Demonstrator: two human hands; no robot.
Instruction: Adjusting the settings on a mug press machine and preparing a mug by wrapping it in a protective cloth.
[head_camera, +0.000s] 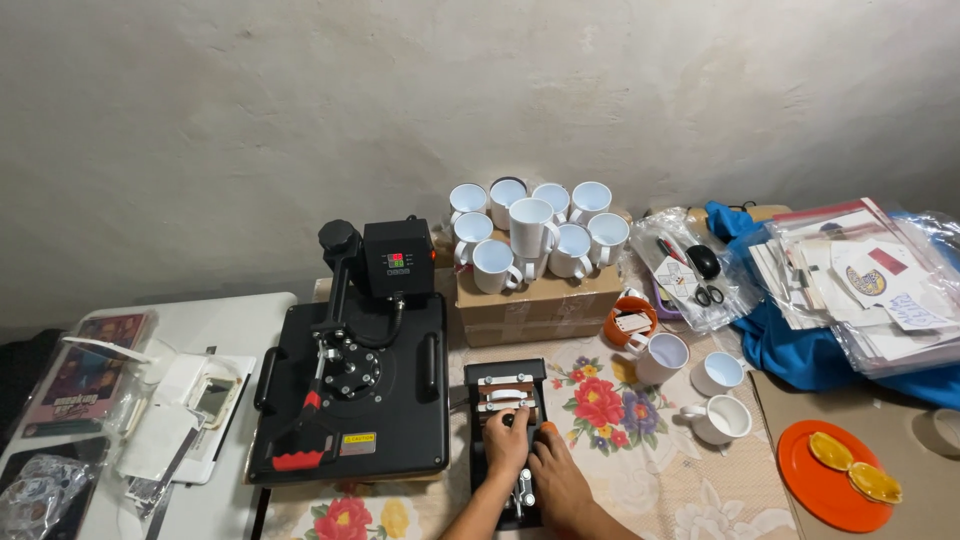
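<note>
1. Head view, looking down at counter w/ floral cloth.
2. Left hand: laid palm-down on small black mug press, fingers curled over its upper clamp bars; firm grip or mere rest, cannot tell.
3. Right hand: just beside left, touching it, fingers bent down onto lower part of same press near a metal lever; clenched or loose, cannot tell.
4. Mug press: centre-bottom of view, on cloth, just right of large black heat press; silver bars and brown band visible above the fingers.
5. Large heat press: flat black platen, red-tipped handle at lower left, control box w/ small lit display on top rear.
6. Cardboard box: behind mug press, against wall; carries cluster of white mugs, approx. two rows, one stacked higher at centre.
7. Right of mug press: three more white mugs standing apart on cloth; orange cup near box corner.
8. Far right: orange plate w/ two yellowish pieces, on brown board; blue cloth under stack of plastic sleeves w/ printed sheets.
9. Clear bag w/ scissors and dark oval item, betw. box and sleeves.
10. Left: white side table w/ packaged prints, plastic wrap, white sheets; details too small to tell.
</note>
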